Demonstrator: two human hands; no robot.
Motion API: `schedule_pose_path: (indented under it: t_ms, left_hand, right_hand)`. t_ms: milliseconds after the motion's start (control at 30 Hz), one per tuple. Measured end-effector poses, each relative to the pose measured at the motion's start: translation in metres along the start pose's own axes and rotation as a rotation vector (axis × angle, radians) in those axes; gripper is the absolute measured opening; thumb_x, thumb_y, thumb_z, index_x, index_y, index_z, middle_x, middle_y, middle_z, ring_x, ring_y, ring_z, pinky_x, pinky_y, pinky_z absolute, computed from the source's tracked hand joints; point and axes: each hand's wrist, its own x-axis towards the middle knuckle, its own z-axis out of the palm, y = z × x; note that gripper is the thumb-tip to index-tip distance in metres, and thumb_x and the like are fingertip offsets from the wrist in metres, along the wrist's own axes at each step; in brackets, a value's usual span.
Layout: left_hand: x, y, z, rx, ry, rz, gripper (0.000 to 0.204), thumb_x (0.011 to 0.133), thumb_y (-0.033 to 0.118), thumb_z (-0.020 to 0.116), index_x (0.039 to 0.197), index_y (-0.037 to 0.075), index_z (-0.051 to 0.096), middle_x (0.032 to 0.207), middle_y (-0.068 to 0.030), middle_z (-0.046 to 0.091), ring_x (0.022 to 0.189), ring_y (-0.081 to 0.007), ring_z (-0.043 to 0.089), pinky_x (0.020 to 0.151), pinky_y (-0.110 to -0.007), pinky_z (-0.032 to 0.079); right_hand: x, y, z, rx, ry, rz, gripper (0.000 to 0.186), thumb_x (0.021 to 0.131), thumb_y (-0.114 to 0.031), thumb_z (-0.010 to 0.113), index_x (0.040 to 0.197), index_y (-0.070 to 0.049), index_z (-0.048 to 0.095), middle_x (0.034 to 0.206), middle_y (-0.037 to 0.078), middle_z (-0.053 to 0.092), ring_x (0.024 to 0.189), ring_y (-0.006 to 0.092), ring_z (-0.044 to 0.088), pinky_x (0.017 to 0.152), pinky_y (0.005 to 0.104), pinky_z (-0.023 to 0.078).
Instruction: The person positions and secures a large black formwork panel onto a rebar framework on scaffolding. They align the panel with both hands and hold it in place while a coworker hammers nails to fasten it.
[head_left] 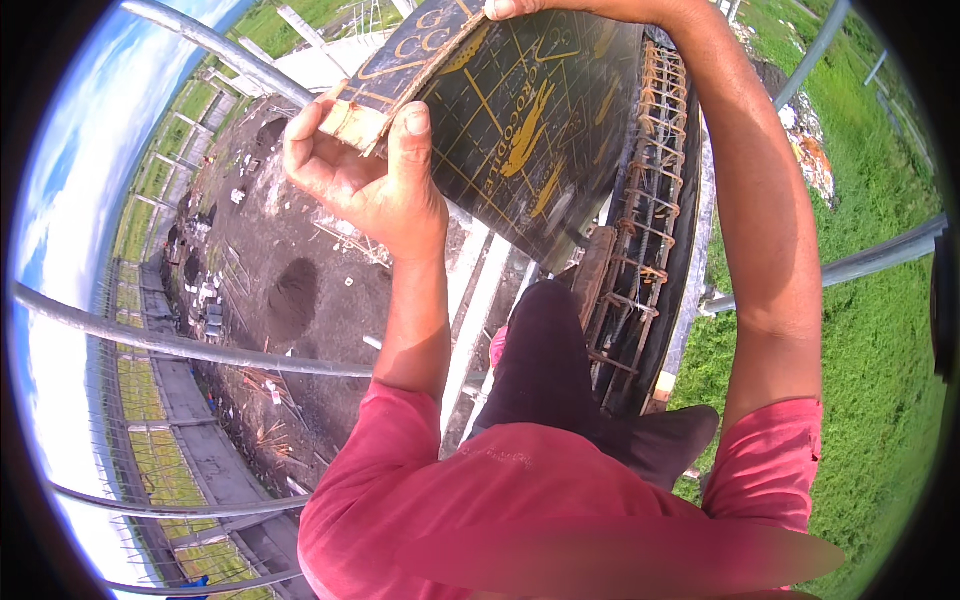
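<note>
My left hand grips the near left corner of a black panel with yellow printing, its thumb against the edge beside a pale wooden end piece. My right hand holds the panel's upper edge near the top of the view, with only part of the fingers showing. The panel is tilted. Just right of it lies a long rusty rebar cage in dark formwork, with a short brown timber at its near left side.
Metal tubes cross both sides around me, high above dark soil with debris and green grass. My dark-trousered legs are over the beam and pale bars. A concrete structure with upright bars stands below left.
</note>
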Motion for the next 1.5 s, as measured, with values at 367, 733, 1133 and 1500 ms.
schedule_pose_path:
  t_ms: [367,733,1133,1500]
  left_hand:
    - [0.003,-0.007,-0.013,0.027,-0.082,-0.191,0.067,0.077,0.011,0.092,0.127,0.004,0.047,0.128,-0.0082,0.046,0.118,-0.0174,0.049,0.103,-0.034,0.043]
    - [0.003,-0.011,-0.008,-0.008,-0.057,-0.159,0.070,0.077,0.010,0.092,0.129,0.005,0.046,0.129,-0.0082,0.046,0.117,-0.0175,0.050,0.102,-0.034,0.044]
    - [0.016,0.012,0.000,-0.095,-0.128,-0.336,0.077,0.077,0.009,0.090,0.136,0.001,0.040,0.119,-0.0129,0.060,0.107,-0.0186,0.063,0.095,-0.033,0.053]
    - [0.086,0.041,-0.017,0.151,-0.746,-0.222,0.066,0.084,0.025,0.084,0.136,-0.006,0.056,0.133,-0.0196,0.063,0.125,-0.0263,0.060,0.108,-0.039,0.046]
  right_hand:
    - [0.002,0.009,0.006,0.073,-0.029,-0.014,0.076,0.075,-0.053,0.086,0.131,-0.008,0.065,0.124,0.015,0.063,0.121,0.0316,0.058,0.104,0.0444,0.047]
    - [0.003,0.015,0.009,0.060,0.014,-0.064,0.079,0.075,-0.062,0.083,0.131,-0.009,0.065,0.126,0.015,0.059,0.119,0.0323,0.058,0.103,0.0454,0.047]
    - [0.000,0.011,0.001,0.023,0.015,-0.010,0.076,0.077,-0.055,0.083,0.132,-0.007,0.064,0.124,0.016,0.062,0.119,0.0305,0.059,0.102,0.0454,0.048]
    - [-0.001,0.005,-0.006,0.049,0.106,-0.157,0.062,0.075,-0.051,0.084,0.115,-0.005,0.073,0.108,0.016,0.074,0.101,0.0312,0.070,0.087,0.0440,0.055]
